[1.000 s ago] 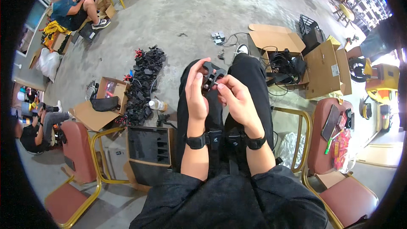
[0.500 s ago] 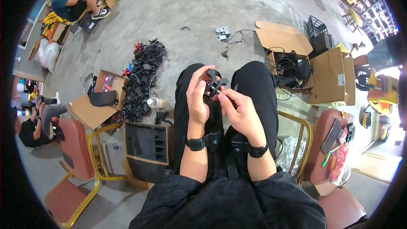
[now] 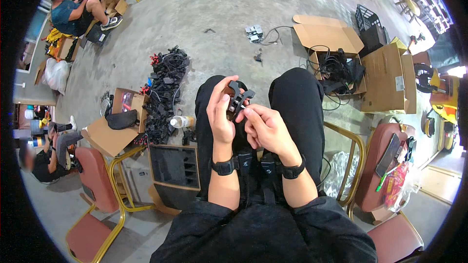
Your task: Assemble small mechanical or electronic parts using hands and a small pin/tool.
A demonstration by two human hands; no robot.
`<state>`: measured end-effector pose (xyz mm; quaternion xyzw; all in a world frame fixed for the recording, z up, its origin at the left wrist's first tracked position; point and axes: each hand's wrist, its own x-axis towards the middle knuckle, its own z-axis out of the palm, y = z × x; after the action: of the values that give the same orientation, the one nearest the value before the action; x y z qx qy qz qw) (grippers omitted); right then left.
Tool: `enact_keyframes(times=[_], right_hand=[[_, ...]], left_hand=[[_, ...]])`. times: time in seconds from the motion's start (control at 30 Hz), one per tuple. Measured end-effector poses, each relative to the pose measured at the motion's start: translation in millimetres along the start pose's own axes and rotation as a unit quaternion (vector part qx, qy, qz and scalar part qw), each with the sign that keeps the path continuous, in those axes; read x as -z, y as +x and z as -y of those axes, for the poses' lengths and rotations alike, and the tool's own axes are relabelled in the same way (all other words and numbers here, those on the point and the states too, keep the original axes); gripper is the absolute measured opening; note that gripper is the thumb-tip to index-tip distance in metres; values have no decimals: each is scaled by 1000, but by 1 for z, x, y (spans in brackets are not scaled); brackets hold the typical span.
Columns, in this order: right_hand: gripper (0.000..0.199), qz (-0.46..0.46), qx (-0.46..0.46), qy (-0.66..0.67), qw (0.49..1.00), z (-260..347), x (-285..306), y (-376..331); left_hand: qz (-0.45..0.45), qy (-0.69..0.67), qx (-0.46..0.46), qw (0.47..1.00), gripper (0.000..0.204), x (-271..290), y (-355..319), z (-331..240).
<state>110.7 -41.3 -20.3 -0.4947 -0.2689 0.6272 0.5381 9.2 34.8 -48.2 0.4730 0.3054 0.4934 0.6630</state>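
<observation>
My left hand [image 3: 222,119] is wrapped round a small black bracket-like part [image 3: 237,92] with forked, hooked ends, held above my lap between my knees. A bright metal spot shows near its middle. Close against the part's lower right side is my right hand [image 3: 267,129], thumb and forefinger pinched and the other fingers curled. Whatever sits in that pinch is too small to make out. Both wrists carry black straps with small modules.
To the left lie a heap of black parts [image 3: 165,87], a bottle [image 3: 182,121], an open carton [image 3: 109,131] and a foam-lined box [image 3: 174,165]. Cartons [image 3: 387,78] stand right. Chairs [image 3: 100,180] flank me. Two people [image 3: 73,12] sit at the left.
The black part has turned slightly and moved a little left in my left hand. My right hand has shifted slightly left and down, its fingers more curled. The whole view has tilted a little.
</observation>
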Motion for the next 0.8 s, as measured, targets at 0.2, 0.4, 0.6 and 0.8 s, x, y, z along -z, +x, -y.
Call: enact_keyframes(times=[0.2,0.4,0.6,0.8], right_hand=[[33,19,-32,42,998,3,2,4],[34,25,-41,25,999,5,1,5],[35,45,-56,47,996,6,2,0],[37,68,-69,124,988,5,9,-2]], left_hand=[[30,-5,15,999,39,5,5,4],[2,86,-27,996,45,2,4,-6],[26,74,-17,997,48,7,-1,-4],[30,61,-11,998,48,6,0,3]])
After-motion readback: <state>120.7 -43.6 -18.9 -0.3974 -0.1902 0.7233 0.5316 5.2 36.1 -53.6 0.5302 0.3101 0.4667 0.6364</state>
